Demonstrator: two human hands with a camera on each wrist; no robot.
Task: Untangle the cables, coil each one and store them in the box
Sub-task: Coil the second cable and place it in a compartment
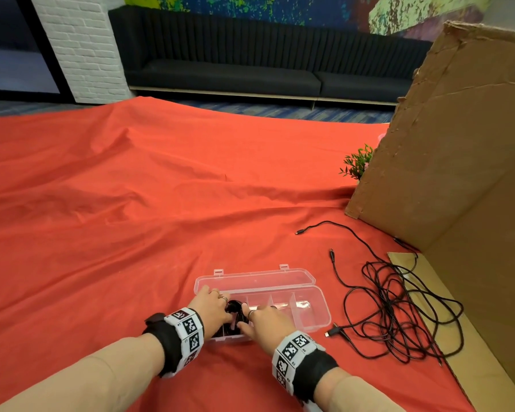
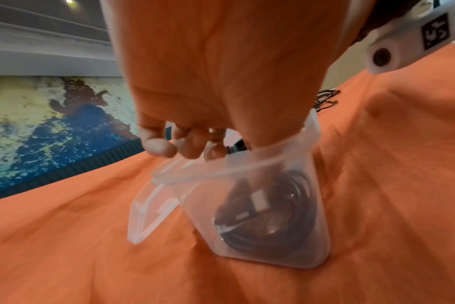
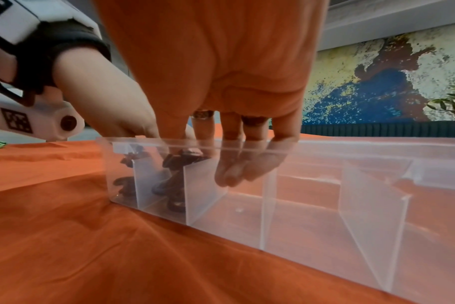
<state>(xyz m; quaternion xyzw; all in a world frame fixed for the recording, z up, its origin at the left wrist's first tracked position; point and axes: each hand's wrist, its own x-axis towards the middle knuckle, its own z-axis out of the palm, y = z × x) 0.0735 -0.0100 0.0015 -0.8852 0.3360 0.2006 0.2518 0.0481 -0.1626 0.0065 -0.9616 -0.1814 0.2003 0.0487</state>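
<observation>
In the head view, the left hand (image 1: 213, 307) and the right hand (image 1: 259, 321) are both over the left end of the clear plastic compartment box (image 1: 315, 310), which lies open on the red cloth (image 1: 131, 218) with its lid folded back. Between the two hands a coiled black cable (image 1: 235, 310) sits in the leftmost compartment. The fingers of the left hand are bent over the far rim of the box; the fingers of the right hand reach down into the box beside the coil. To the right of the box, a loose tangle of thin black cables (image 1: 399, 310) lies on the cloth, near a large brown cardboard sheet (image 1: 458, 144) that stands upright. A small green plant (image 1: 358, 162) shows behind the cardboard edge.

In the left wrist view, the left hand (image 2: 208, 82) has its fingertips (image 2: 161, 147) curled at the box rim (image 2: 221, 164). The coiled cable (image 2: 273, 211) is seen through the end wall, with pale connectors on it. I cannot tell if the fingers really grip the rim or only touch it.

In the right wrist view, the right hand (image 3: 221, 72) has its fingers (image 3: 237, 168) rather straight and close together, inside a compartment just beside the one with the dark cable (image 3: 174, 174). They hold nothing that I can see.
</observation>
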